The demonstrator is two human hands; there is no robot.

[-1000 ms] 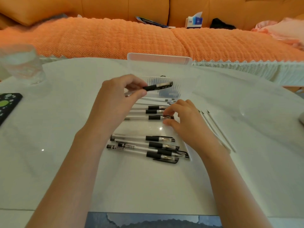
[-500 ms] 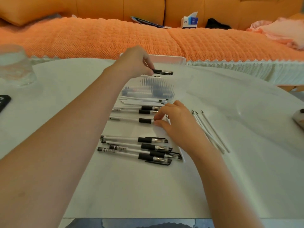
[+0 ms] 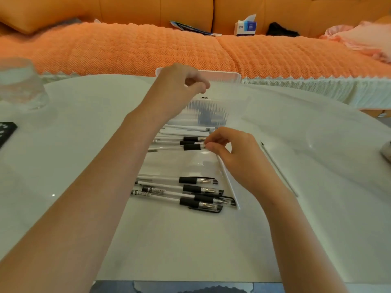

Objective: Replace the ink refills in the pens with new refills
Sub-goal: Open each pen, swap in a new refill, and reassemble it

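Orange sofa (image 3: pixel 127 45) cushions with a knobbly cover fill the background, and in front of them lies a white surface (image 3: pixel 84 123). A clear plastic box (image 3: pixel 232 76) stands at the far middle of the surface.

The left hand (image 3: pixel 179 81) reaches out above the box's near edge, with its fingers curled in toward the thumb. I cannot tell whether anything small is pinched there.

The right hand (image 3: pixel 239 153) is nearer, just right of a row of loose pens (image 3: pixel 190 138). Its thumb and forefinger pinch the tip end of one pen (image 3: pixel 191 147) with a black grip. That pen's clear barrel points left and lies low over the surface. Thin white refills (image 3: pixel 186 129) lie between this row and the box.

Closer to the person, four pens (image 3: pixel 190 189) with black grips lie side by side, touching one another, tips to the right. A single refill (image 3: pixel 229 185) runs slantwise past their tips and under the right hand. A long thin stick (image 3: pixel 279 170) lies well apart on the right.

A drinking glass (image 3: pixel 19 85) stands at the far left of the surface. A tissue box (image 3: pixel 245 25) sits on the sofa behind.
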